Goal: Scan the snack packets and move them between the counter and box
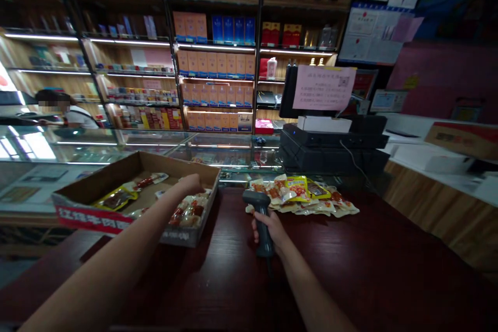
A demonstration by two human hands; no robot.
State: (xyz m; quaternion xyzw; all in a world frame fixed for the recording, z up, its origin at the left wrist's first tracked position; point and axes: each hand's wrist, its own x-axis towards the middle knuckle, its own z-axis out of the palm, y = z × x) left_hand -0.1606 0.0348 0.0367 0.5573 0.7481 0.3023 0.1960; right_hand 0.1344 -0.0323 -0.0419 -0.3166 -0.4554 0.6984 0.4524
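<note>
In my right hand (274,228) is a dark grey barcode scanner (263,246), held upright with the fingers wrapped round its handle. Its head is level with the near edge of a pile of vacuum-packed snacks (299,192), some with yellow labels. My left hand (190,185) is over the right part of an open cardboard box (136,163), above several clear snack packs (190,210). Its fingers are hidden and blurred, so their grip does not show. Farther left in the box lie a yellow-edged packet (115,197) and a reddish snack pack (150,181).
The box and pile rest on a dark red wooden table (233,280). Behind it stand a glass counter (221,141) and a monitor (288,93) with a pink paper sheet (323,88). Lit shelves (216,47) hold boxed goods. A person (73,114) is at the far left.
</note>
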